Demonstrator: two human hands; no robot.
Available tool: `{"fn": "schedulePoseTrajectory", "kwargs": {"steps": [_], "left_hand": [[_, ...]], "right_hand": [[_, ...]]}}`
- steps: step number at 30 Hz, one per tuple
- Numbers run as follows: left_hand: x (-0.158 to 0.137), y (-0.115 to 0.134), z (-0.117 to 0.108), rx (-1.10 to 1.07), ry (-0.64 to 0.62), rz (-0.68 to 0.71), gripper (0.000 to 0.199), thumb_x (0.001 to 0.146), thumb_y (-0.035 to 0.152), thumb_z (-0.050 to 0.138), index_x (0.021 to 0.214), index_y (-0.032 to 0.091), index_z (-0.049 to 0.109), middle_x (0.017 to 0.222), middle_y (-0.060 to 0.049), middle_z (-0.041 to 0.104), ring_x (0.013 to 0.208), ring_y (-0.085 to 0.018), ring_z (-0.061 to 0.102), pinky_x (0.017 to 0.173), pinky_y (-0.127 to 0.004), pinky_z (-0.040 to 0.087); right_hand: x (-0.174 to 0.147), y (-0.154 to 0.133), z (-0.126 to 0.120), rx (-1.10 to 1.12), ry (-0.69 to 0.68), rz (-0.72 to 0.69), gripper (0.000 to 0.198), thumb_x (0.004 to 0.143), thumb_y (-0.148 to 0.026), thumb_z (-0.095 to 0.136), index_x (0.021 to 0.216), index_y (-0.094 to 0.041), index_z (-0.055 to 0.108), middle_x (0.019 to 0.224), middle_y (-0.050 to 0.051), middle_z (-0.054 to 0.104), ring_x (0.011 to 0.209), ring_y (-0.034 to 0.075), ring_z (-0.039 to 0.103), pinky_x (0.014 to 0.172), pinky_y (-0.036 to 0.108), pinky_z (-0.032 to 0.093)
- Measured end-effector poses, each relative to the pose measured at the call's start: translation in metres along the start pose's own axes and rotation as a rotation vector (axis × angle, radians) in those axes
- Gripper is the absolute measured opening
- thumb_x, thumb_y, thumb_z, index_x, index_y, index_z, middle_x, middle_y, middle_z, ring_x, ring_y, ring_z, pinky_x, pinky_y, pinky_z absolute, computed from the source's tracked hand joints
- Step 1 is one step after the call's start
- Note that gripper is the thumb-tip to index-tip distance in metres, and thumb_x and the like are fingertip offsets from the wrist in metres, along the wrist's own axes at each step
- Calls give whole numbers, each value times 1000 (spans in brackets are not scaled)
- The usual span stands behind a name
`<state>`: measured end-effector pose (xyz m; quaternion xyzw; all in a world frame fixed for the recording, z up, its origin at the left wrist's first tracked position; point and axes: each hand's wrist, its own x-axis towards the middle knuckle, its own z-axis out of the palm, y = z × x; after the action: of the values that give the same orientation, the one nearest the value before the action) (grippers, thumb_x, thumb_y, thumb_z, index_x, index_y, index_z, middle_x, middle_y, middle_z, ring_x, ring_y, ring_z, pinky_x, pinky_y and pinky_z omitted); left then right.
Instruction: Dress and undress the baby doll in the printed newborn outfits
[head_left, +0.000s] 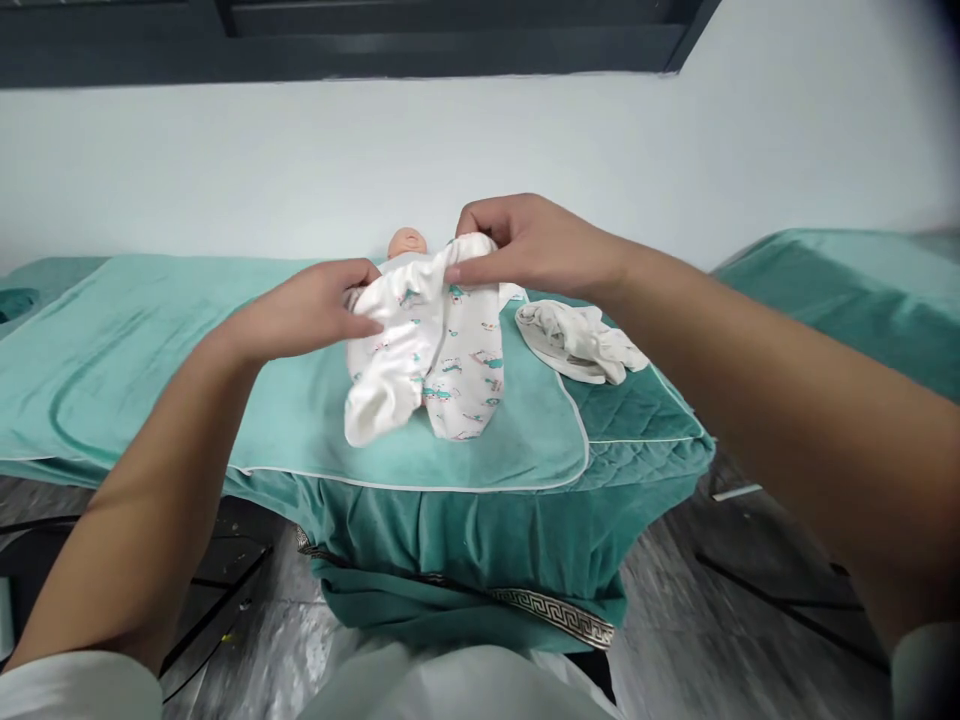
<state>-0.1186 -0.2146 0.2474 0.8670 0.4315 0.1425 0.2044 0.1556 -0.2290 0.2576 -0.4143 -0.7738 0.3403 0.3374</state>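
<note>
White baby pants [466, 375] with a small coloured print hang over the front of a baby doll [407, 241], their two legs towards me. My left hand [311, 308] pinches the upper edge at the left between thumb and fingers. At the right of that edge, my right hand [525, 245] grips the cloth, thumb in front and fingers behind. Only part of the doll's head shows beyond the cloth; its body is mostly hidden. What the left leg of the pants contains, if anything, I cannot tell.
Under the doll lies a light green sheet [187, 330] on a bed with a darker green quilted cover [645, 430]. A crumpled white cloth [581, 340] rests to the right. A white wall [300, 160] stands behind, and another green-covered bed [840, 290] is at the right.
</note>
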Motion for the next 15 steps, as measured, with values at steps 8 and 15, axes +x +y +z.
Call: {"fn": "schedulePoseTrajectory", "kwargs": {"steps": [8, 15], "left_hand": [[2, 11, 8, -475, 415, 99, 28, 78, 27, 79, 94, 16, 58, 87, -1, 58, 102, -26, 67, 87, -40, 51], [-3, 23, 0, -559, 164, -5, 29, 79, 36, 81, 91, 17, 62, 88, 0, 62, 100, -26, 72, 79, -34, 58]], "right_hand": [[-1, -18, -4, 46, -222, 98, 40, 90, -54, 75, 83, -15, 67, 76, -3, 57, 77, 10, 61, 67, 21, 47], [4, -25, -1, 121, 14, -159, 37, 87, -49, 80, 79, -16, 65, 73, -5, 57, 68, 7, 58, 60, 19, 45]]}}
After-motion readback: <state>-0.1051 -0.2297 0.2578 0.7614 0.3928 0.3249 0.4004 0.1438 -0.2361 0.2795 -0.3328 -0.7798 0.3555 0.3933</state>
